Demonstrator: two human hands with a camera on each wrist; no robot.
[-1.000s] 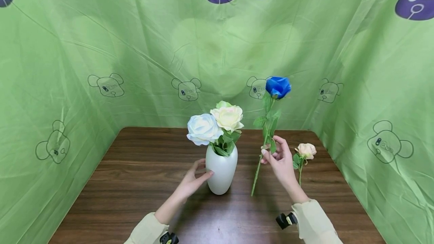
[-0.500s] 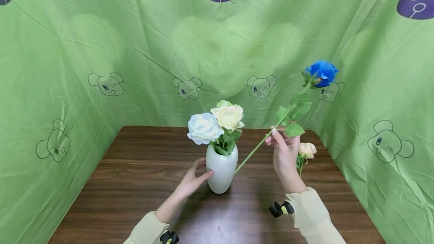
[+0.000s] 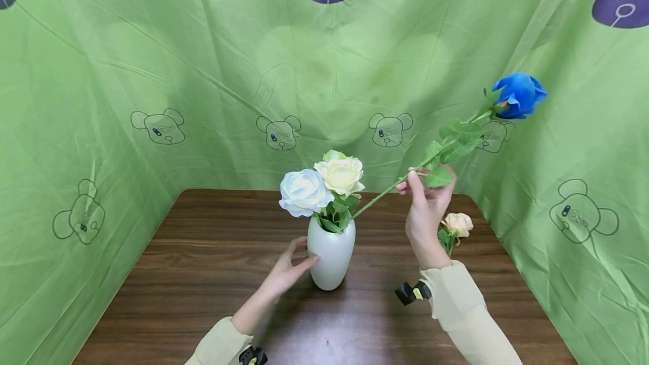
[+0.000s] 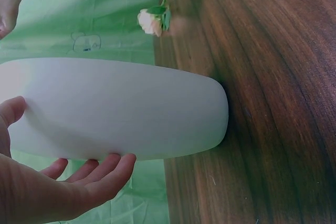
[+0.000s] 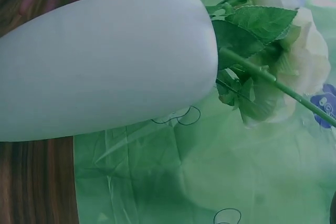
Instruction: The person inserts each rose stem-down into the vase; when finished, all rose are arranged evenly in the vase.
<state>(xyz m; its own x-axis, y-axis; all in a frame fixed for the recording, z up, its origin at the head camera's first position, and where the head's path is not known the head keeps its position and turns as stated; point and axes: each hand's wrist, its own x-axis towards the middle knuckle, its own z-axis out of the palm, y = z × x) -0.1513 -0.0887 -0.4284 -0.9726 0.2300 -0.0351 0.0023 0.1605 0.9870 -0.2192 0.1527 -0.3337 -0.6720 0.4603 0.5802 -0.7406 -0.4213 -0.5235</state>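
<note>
My right hand pinches the green stem of a blue rose between thumb and fingers. The rose slants, bloom high at the right and lower stem end at the mouth of a white vase. In the right wrist view the stem meets the vase mouth beside leaves; whether its tip is inside cannot be seen. The upright vase holds a pale blue rose and a cream rose. My left hand holds the vase's left side, thumb and curved fingers against it.
A peach rose lies on the brown wooden table, right of the vase and partly behind my right forearm. Green printed cloth hangs close around the table's back and sides.
The blue rose has gone from nearly upright to a rightward slant. My right hand has risen, bringing the stem's end from above the table to the vase mouth. My left hand has stayed put.
</note>
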